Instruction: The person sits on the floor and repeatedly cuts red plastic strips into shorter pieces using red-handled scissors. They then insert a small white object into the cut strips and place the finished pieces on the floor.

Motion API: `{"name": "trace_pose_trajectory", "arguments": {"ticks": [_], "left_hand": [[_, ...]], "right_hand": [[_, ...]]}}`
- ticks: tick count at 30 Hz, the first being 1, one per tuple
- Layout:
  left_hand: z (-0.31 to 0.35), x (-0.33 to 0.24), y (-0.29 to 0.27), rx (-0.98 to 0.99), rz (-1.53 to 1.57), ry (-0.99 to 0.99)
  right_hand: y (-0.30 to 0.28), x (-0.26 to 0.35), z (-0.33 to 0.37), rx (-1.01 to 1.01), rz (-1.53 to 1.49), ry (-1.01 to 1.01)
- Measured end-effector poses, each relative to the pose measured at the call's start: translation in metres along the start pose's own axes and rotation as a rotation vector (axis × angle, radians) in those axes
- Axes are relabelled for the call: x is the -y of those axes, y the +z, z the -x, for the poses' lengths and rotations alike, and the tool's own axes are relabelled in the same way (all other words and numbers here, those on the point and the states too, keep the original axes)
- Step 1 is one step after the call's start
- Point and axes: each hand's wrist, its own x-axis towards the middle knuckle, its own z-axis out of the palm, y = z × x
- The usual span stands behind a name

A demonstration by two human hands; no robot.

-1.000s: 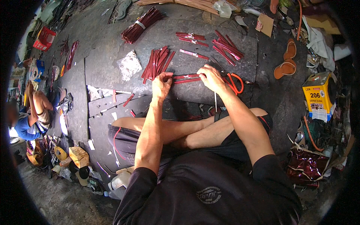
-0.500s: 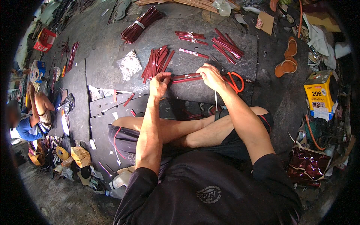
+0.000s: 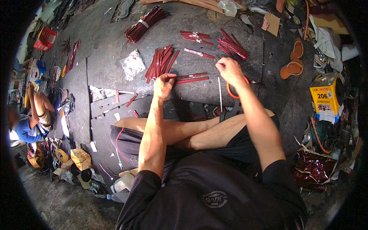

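while your left hand [image 3: 163,87] sits near the centre of the frame, its thumb and fingers are drawn together at the left end of two dark red strips [image 3: 191,80]; i cannot tell whether they are clamped on them. the pair lies just right of that hand, one strip above the other, on the dark board [image 3: 204,91].

right of centre, your right hand [image 3: 231,70] has its fingers curled over an orange-handled tool [image 3: 229,91], and i cannot tell whether they grip anything. near those fingertips, up and to the left, lies a single strip [image 3: 199,53] with a shiny piece on it.

a loose red bundle [image 3: 158,66] fans out just above your left hand, with a crumpled white sheet [image 3: 132,66] beside it. toward the top, you have a tied bundle [image 3: 153,19]; at the right edge, a yellow box [image 3: 324,97].
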Motion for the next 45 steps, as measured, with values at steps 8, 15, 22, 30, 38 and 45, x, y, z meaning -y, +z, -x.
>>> {"name": "trace_pose_trajectory", "arguments": {"ticks": [8, 15, 22, 30, 38, 45], "left_hand": [[0.006, -0.016, 0.002, 0.010, -0.047, -0.032], [0.005, -0.011, 0.002, 0.000, -0.068, -0.056], [0.005, -0.008, 0.001, 0.002, -0.036, -0.052], [0.002, 0.003, -0.001, -0.043, -0.071, -0.006], [0.049, -0.028, 0.023, -0.103, -0.290, 0.251], [0.055, -0.018, 0.048, -0.325, -0.398, 0.264]], "right_hand": [[-0.074, -0.049, 0.014, 0.668, 0.538, 0.118], [-0.060, -0.043, 0.025, 0.604, 0.360, 0.240], [-0.041, -0.039, 0.026, 0.620, 0.469, 0.361], [-0.041, -0.042, 0.026, 0.643, 0.509, 0.295], [-0.103, -0.010, 0.036, 0.467, 0.312, 0.234], [-0.087, 0.056, 0.090, 0.350, -0.703, 0.596]]}}
